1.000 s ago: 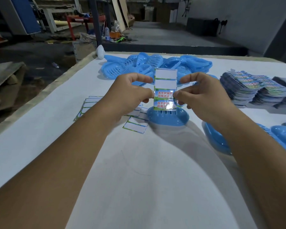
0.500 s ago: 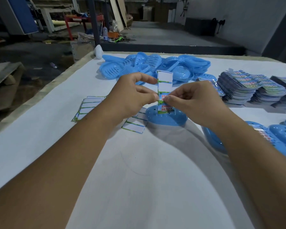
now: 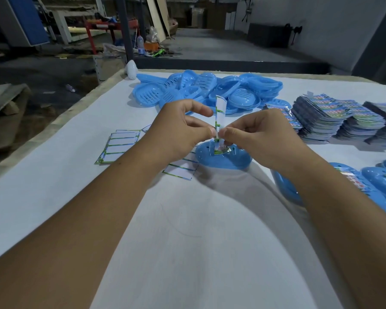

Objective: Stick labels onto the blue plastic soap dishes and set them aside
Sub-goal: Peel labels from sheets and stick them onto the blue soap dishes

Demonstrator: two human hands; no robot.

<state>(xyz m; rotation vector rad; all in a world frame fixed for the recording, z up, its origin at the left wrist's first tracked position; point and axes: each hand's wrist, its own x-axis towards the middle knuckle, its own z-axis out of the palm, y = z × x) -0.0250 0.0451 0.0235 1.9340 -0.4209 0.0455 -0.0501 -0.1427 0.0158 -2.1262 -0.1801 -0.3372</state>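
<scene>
Both hands pinch one upright label strip [image 3: 220, 112] between thumb and fingertips, the left hand [image 3: 178, 128] on its left edge and the right hand [image 3: 259, 134] just beside it on the right, directly above an upturned blue soap dish [image 3: 223, 160]. That dish rests on the white table [image 3: 187, 241] in front of the person, its smooth underside facing up, with the strip's printed lower end touching or nearly touching it; which one I cannot tell. At the far side sits a loose pile of unlabelled dishes [image 3: 207, 88], slotted and glossy, while finished dishes [image 3: 377, 181] carrying coloured labels lie to the right. Stacks of printed label sheets [image 3: 334, 117] stand behind those, and peeled backing sheets [image 3: 118, 148] lie flat to the left. Judging from the narrow, edge-on strip, the sticker could fold onto itself or land crooked if the two pinches twist against each other. Because the dish is light and nobody holds it down, a sticky tug might lift or slide it.
</scene>
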